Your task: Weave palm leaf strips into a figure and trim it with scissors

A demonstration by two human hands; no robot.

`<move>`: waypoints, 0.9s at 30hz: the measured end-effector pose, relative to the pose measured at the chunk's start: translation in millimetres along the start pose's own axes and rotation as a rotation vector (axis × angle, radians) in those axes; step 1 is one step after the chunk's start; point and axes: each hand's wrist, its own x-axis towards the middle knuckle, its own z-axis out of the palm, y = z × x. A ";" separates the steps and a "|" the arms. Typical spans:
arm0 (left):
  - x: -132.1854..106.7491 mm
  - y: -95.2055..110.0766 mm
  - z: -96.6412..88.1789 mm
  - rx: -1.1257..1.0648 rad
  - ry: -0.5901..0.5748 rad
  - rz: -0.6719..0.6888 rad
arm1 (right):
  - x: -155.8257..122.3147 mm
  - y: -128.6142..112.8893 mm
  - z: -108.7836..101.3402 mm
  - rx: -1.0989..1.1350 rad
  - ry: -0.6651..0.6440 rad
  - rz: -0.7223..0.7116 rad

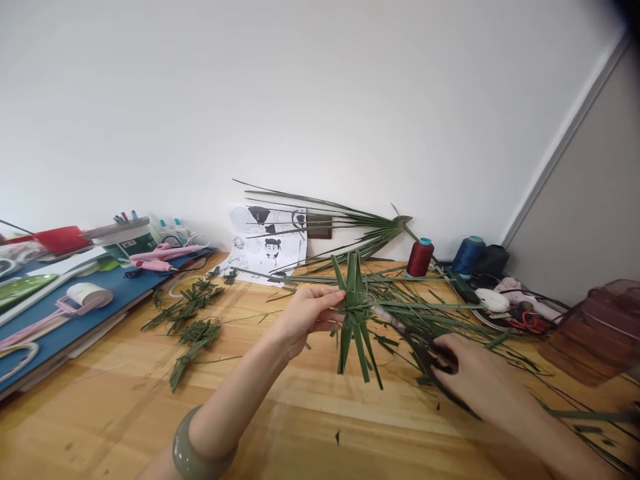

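Note:
My left hand (320,308) pinches a woven palm-leaf piece (356,310) by its left side, holding it above the table. Green strips stick out from its knotted middle, upward and downward, and one long strip runs off to the right. In my right hand (465,370) is a pair of dark scissors (423,347), gripped by the handles. The blades point up and left, their tips close to the right side of the weave. Motion blurs the blades, so I cannot tell whether they touch a strip.
Finished-looking woven leaf pieces (197,333) lie left on the wooden table (280,427). Behind are a palm frond (370,227), a printed sheet (270,250), a red thread spool (420,259) and a blue spool (469,257). A blue mat (125,293) carries a pink glue gun (160,257). A reddish clear container (595,333) stands right.

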 end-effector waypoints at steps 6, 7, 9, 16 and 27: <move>-6.6 -1.5 6.4 0.166 -0.211 -0.058 | 9.3 -34.2 -35.4 0.896 -0.084 0.125; -7.1 -3.1 8.0 0.199 -0.251 -0.065 | 7.1 -43.4 -37.8 1.011 -0.120 0.103; -8.2 -6.0 11.0 0.254 -0.306 -0.072 | 1.5 -61.1 -39.3 1.075 -0.210 -0.004; -8.8 -5.9 11.9 0.220 -0.384 -0.056 | -5.0 -87.5 -29.3 1.021 -0.040 0.004; 10.2 -62.6 52.7 -0.420 0.007 0.128 | 11.4 -83.0 -21.8 1.409 0.527 0.027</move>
